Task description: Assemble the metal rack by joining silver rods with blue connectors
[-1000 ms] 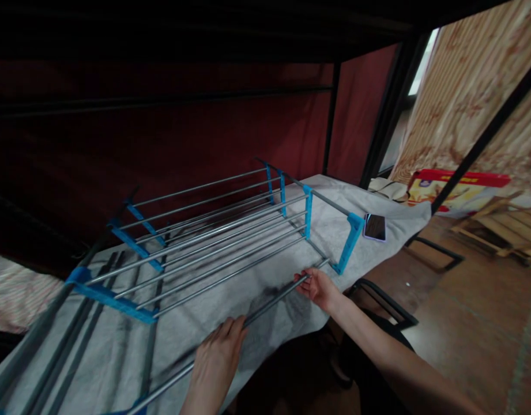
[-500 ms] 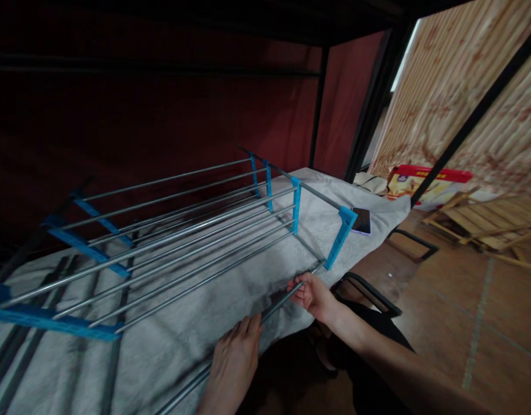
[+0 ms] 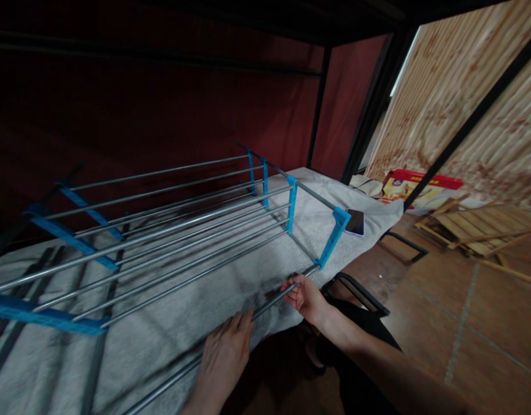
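A rack of thin metal tubes (image 3: 196, 220) with blue plastic brackets stands on a grey cloth (image 3: 230, 288). Along its near side runs a metal tube (image 3: 271, 304), whose far end meets the foot of the near right bracket (image 3: 333, 237). My right hand (image 3: 306, 297) has its fingers curled around this tube close to that bracket. Farther down the same tube, my left hand (image 3: 226, 354) lies over it with the fingers bent across; its fingertips are partly hidden. The tube's near end leaves the picture at the bottom.
Several dark tubes (image 3: 101, 351) lie on the cloth at the left, partly under the rack. A phone (image 3: 355, 222) rests by the cloth's right edge. Black frame posts (image 3: 319, 109) rise behind. On the floor are a red and yellow box (image 3: 421, 187) and a folded wooden piece (image 3: 485, 227).
The view has shifted slightly, so the rack and both hands appear a little farther left. Both hands keep their hold on the tube, and its end stays at the bracket.
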Available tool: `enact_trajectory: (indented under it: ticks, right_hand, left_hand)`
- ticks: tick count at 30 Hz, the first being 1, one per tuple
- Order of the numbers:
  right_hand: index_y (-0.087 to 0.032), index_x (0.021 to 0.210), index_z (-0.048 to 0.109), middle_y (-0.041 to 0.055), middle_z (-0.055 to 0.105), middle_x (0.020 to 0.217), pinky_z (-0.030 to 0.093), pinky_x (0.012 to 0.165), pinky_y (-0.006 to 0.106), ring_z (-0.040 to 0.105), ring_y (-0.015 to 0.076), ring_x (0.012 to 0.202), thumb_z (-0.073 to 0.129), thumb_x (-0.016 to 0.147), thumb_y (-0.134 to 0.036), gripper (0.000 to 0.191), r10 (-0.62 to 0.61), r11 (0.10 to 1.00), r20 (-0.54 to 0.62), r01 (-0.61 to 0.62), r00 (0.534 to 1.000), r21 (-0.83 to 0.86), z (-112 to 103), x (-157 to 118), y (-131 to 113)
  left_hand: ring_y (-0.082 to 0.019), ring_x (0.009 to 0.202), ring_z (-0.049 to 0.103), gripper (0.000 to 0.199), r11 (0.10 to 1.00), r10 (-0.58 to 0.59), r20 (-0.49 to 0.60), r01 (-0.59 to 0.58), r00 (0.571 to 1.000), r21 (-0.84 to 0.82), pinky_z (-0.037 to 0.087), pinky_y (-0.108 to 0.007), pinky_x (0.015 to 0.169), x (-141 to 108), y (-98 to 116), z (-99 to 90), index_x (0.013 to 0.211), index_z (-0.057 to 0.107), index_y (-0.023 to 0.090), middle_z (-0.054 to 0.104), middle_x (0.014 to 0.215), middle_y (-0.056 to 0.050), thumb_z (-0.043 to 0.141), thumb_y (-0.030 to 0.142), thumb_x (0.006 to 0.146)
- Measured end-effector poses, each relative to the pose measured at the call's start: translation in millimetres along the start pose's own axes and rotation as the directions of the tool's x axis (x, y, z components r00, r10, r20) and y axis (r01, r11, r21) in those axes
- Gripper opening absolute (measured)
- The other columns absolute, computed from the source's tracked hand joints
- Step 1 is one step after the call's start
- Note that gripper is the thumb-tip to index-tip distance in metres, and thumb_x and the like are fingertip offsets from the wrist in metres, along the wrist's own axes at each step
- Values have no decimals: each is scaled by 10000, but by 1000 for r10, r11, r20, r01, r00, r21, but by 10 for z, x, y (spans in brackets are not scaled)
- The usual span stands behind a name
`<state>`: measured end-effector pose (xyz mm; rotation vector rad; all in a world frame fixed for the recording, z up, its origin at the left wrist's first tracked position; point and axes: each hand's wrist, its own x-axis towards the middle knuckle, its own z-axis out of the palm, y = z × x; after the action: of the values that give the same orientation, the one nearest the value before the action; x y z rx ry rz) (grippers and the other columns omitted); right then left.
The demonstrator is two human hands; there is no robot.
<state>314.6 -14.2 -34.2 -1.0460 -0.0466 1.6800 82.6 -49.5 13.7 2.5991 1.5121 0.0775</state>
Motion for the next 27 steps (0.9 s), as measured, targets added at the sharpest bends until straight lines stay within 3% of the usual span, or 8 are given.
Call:
enact_trajectory:
  ticks: [14,18,21,23,25,27]
  right_hand:
    - [-196,831,585,43,731,774,543,683,257,676,147,676,566,779,-236,68,-25,999,-2,25,1000,-41,5,-33,-43]
    - [-155,914,648,90,752,844,554,708,297,692,167,685,552,808,-323,220,136,970,130,-105,982,-221,-15,-112,-96]
    - [-121,913,692,123,754,885,545,730,296,705,178,734,619,767,-369,297,241,880,201,-126,949,-458,-83,-266,-176]
    - [-127,889,705,118,752,891,532,729,284,690,166,738,679,724,-388,310,139,822,184,-10,973,-570,-199,-378,-276]
    - [-160,859,699,75,736,842,518,722,278,658,151,721,702,692,-396,289,-120,769,137,180,983,-614,-384,-449,-421]
    - [-194,825,677,36,701,779,511,711,291,622,156,702,679,682,-429,275,-417,682,48,347,908,-644,-613,-445,-600]
  left_hand:
    - [-184,995,720,363,986,-62,80,73,995,-150,521,-304,868,86,20,-90,1220,640,232,740,1149,-64,327,234,1036]
    - [-191,983,720,354,985,-68,98,82,993,-150,517,-307,862,101,43,-106,1198,641,220,741,1124,-77,329,236,1034]
    - [-202,959,718,362,990,-57,97,68,994,-124,515,-323,840,107,96,-115,1143,648,210,738,1072,-81,303,222,1034]
    - [-203,958,714,361,991,-47,90,58,995,-123,510,-325,845,115,151,-114,1108,648,210,734,1056,-79,295,222,1036]
    - [-204,964,711,357,990,-44,89,56,995,-131,508,-327,855,130,211,-111,1103,646,207,731,1060,-80,295,231,1039]
    - [-211,965,710,365,990,-45,101,58,994,-128,510,-334,855,150,267,-110,1122,646,197,730,1066,-88,293,232,1039]
